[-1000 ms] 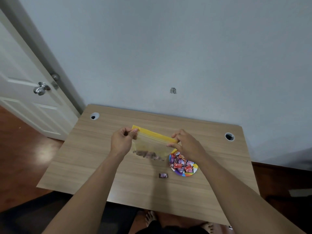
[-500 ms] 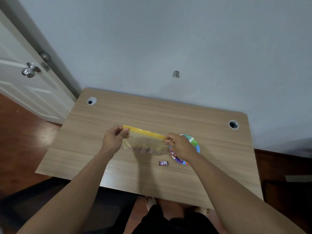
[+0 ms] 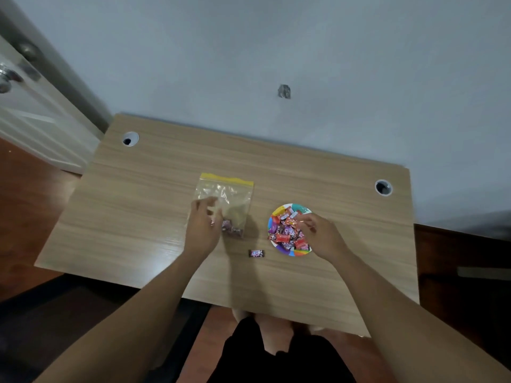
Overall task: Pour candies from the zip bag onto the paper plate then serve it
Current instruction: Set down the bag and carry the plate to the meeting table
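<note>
A clear zip bag with a yellow seal strip lies flat on the wooden table, and a few candies remain in its near end. My left hand hovers over the bag's near-left corner with fingers spread, holding nothing. To the right sits a colourful paper plate heaped with wrapped candies. My right hand is over the plate's right side, fingers loosely curled at the candies, with nothing clearly held. One loose candy lies on the table between bag and plate, nearer me.
The table stands against a grey wall, with cable holes at its far left and far right. A white door with a metal knob is at the left. My legs show below the near edge.
Both hands held the bag up by its seal strip earlier. Now the bag lies flat on the table, the left hand has let go, and the right hand has moved over the plate.
</note>
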The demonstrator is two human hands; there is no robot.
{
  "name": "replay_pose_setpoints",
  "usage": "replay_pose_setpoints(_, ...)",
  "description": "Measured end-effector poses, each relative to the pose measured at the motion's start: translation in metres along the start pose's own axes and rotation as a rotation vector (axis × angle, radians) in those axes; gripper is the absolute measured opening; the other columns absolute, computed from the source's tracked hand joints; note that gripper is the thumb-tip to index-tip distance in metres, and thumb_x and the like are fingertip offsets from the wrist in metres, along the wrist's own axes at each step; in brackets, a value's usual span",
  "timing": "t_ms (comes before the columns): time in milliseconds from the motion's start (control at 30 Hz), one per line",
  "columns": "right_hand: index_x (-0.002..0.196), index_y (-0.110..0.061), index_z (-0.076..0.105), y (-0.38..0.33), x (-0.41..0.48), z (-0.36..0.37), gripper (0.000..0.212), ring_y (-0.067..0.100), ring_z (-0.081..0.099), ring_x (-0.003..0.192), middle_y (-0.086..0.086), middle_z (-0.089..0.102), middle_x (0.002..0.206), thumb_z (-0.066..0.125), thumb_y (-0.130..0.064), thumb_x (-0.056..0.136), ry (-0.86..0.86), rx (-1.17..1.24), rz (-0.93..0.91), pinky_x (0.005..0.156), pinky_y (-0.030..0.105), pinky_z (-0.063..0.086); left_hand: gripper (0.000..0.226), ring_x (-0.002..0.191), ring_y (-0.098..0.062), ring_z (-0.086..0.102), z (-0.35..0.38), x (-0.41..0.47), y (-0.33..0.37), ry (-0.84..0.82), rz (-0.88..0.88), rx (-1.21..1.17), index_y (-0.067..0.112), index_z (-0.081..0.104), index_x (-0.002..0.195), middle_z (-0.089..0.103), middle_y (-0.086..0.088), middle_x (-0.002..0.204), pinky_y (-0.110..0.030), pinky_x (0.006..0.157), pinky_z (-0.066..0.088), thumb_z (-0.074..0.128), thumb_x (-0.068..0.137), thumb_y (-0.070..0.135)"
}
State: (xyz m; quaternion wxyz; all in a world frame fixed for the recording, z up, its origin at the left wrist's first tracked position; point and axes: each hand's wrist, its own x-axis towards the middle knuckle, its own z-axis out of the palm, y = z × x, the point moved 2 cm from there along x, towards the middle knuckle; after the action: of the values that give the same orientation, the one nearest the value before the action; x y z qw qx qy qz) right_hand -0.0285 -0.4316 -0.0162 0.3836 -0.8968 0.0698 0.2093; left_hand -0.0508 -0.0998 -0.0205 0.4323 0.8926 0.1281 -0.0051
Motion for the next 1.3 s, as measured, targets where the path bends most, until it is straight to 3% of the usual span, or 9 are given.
replay_pose_setpoints(133,0.123,-0.018,0.077,0.031,0.008,-0.008,0.023,0.019,0.074,0.116,0.000,0.079,0.128,0.063,-0.022,0.105,0.042,0.007,0.077,0.089,0.026,0.047,0.028,0.097,-0.016,0.068,0.044,-0.010,-0.001,-0.297,0.055,0.104,0.018,0.069,0.130,0.057,-0.002,0.127,-0.040,0.095,0.060,0.067,0.104,0.028)
replay_pose_setpoints(233,0.125,-0.016,0.075,0.056,0.015,-0.010,0.024,0.024,0.073,0.106,0.007,0.076,0.131,0.063,-0.023,0.105,0.078,0.036,0.150,0.090,0.028,0.047,0.035,0.099,-0.019,0.063,0.073,-0.020,-0.010,-0.457,0.043,0.180,0.018,0.071,0.128,0.058,-0.003,0.121,-0.043,0.097,0.058,0.079,0.094,0.021)
replay_pose_setpoints(400,0.128,-0.014,0.073,0.089,0.020,-0.008,0.027,0.023,0.072,0.114,0.005,0.073,0.134,0.063,-0.024,0.104,0.070,0.073,0.233,0.097,0.031,0.050,0.056,0.123,-0.031,0.059,0.110,-0.033,-0.021,-0.549,0.003,0.275,0.013,0.065,0.131,0.058,-0.009,0.134,-0.044,0.099,0.057,0.089,0.081,0.022)
replay_pose_setpoints(633,0.136,-0.012,0.066,0.087,0.024,0.004,0.034,0.023,0.069,0.124,0.007,0.070,0.140,0.062,-0.022,0.104,0.017,0.137,0.264,0.101,0.032,0.050,0.045,0.115,-0.032,0.058,0.122,-0.024,-0.026,-0.465,-0.024,0.341,0.013,0.066,0.127,0.061,-0.008,0.118,-0.041,0.085,0.054,0.082,0.088,0.030)
replay_pose_setpoints(733,0.139,-0.012,0.063,0.120,0.032,-0.006,0.037,0.025,0.068,0.124,0.007,0.067,0.143,0.063,-0.023,0.103,-0.016,0.173,0.325,0.105,0.039,0.053,0.027,0.100,-0.025,0.061,0.159,-0.020,-0.003,-0.376,-0.014,0.250,0.016,0.072,0.112,0.056,0.001,0.103,-0.038,0.081,0.053,0.080,0.089,0.028)
replay_pose_setpoints(867,0.140,-0.011,0.061,0.118,0.025,0.006,0.038,0.023,0.068,0.119,0.008,0.067,0.142,0.064,-0.022,0.103,-0.054,0.196,0.345,0.102,0.036,0.052,0.026,0.101,-0.013,0.061,0.161,-0.021,0.023,-0.268,0.057,0.141,0.019,0.077,0.115,0.057,0.007,0.105,-0.029,0.090,0.053,0.081,0.092,0.029)
replay_pose_setpoints(1000,0.137,-0.010,0.062,0.113,0.023,0.010,0.036,0.022,0.068,0.120,0.007,0.069,0.137,0.062,-0.018,0.102,-0.062,0.209,0.344,0.097,0.031,0.049,0.032,0.122,-0.020,0.055,0.175,-0.019,0.042,-0.302,0.159,0.126,0.024,0.077,0.117,0.055,0.003,0.123,-0.035,0.103,0.052,0.084,0.089,0.039)
replay_pose_setpoints(1167,0.135,-0.013,0.061,0.120,0.025,0.011,0.037,0.019,0.071,0.116,0.004,0.071,0.134,0.067,-0.022,0.100,-0.074,0.264,0.351,0.098,0.035,0.053,0.059,0.136,-0.020,0.046,0.186,-0.019,0.046,-0.210,-0.057,0.075,0.028,0.061,0.143,0.045,-0.004,0.145,-0.036,0.113,0.046,0.075,0.093,0.056)
replay_pose_setpoints(1300,0.134,-0.014,0.059,0.123,0.023,0.014,0.042,0.013,0.069,0.109,-0.001,0.072,0.125,0.075,-0.028,0.098,-0.099,0.299,0.373,0.083,0.029,0.050,0.052,0.135,-0.031,0.054,0.184,-0.025,0.033,-0.111,-0.348,-0.017,0.012,0.051,0.152,0.047,-0.018,0.148,-0.050,0.118,0.047,0.061,0.107,0.036)
